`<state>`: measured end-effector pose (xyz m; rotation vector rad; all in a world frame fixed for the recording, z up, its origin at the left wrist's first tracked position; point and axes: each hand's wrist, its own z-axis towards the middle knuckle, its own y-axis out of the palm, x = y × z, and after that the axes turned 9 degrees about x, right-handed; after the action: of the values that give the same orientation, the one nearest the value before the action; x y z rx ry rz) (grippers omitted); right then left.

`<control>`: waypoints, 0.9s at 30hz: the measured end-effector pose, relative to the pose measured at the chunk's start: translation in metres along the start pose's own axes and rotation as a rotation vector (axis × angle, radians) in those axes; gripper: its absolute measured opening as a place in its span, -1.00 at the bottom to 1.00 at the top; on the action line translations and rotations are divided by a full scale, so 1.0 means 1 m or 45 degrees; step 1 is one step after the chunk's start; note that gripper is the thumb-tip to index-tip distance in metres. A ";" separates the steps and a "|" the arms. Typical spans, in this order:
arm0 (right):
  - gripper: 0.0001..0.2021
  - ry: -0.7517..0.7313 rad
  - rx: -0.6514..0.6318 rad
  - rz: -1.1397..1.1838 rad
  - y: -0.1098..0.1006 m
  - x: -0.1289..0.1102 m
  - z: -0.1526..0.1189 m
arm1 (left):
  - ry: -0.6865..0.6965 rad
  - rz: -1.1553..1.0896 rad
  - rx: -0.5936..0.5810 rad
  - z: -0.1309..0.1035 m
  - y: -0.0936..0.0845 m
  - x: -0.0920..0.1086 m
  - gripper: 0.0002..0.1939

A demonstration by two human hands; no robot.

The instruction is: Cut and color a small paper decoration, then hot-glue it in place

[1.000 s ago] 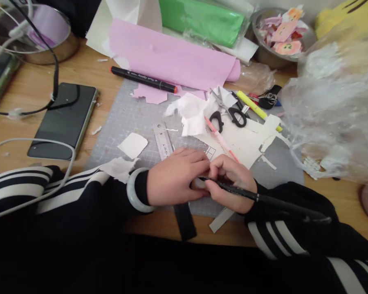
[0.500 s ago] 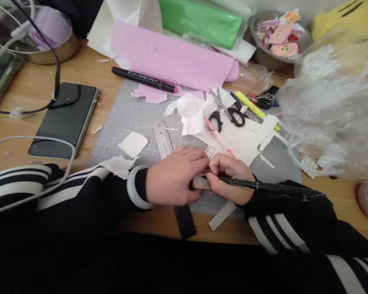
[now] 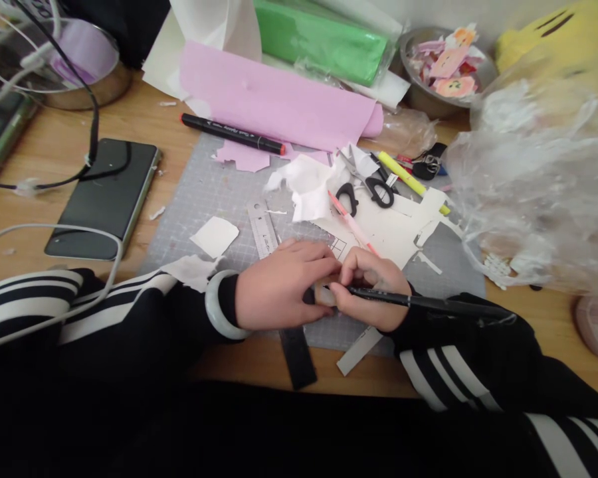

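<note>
My left hand, a pale bangle at its wrist, curls round a small pale piece that my fingers mostly hide. My right hand grips a slim black pen, its rear end stretching right over my sleeve. The pen's tip end is hidden behind my right fingers, close against the pale piece. Both hands meet low over the grey cutting mat. Beyond them lie a metal ruler, a pink pen and a white printed sheet. A black strip pokes out below my left hand.
Black-handled scissors, a yellow highlighter and crumpled tissue lie ahead. Behind are an orange-ended marker, pink paper and a metal bowl of cutouts. A phone lies left, plastic bags right.
My right hand and the black pen have shifted slightly left, so more of the pale piece is covered. The whole view has also moved a little.
</note>
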<state>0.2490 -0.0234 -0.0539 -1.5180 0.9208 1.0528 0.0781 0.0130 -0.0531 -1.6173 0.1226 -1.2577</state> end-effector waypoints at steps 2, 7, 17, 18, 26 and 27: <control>-0.81 0.019 -0.006 0.014 0.000 0.000 0.000 | -0.007 -0.004 -0.012 0.000 0.000 0.000 -0.75; -0.79 0.022 -0.007 -0.023 -0.002 -0.001 -0.002 | -0.004 -0.020 -0.019 0.000 -0.001 0.001 -0.76; -0.79 -0.015 -0.009 -0.122 -0.002 -0.002 0.000 | 0.004 -0.014 -0.015 0.000 -0.002 0.001 -0.76; -0.79 -0.019 -0.007 -0.125 -0.003 -0.003 0.000 | 0.003 -0.015 -0.014 0.000 -0.002 0.001 -0.75; -0.77 -0.070 0.008 -0.168 -0.003 -0.003 0.000 | -0.005 -0.012 -0.009 0.000 -0.001 0.001 -0.75; -0.77 -0.072 0.006 -0.180 -0.003 -0.002 0.000 | -0.005 -0.011 -0.009 0.000 -0.001 0.001 -0.76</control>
<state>0.2512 -0.0225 -0.0507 -1.5185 0.7644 0.9858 0.0783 0.0130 -0.0515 -1.6279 0.1176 -1.2616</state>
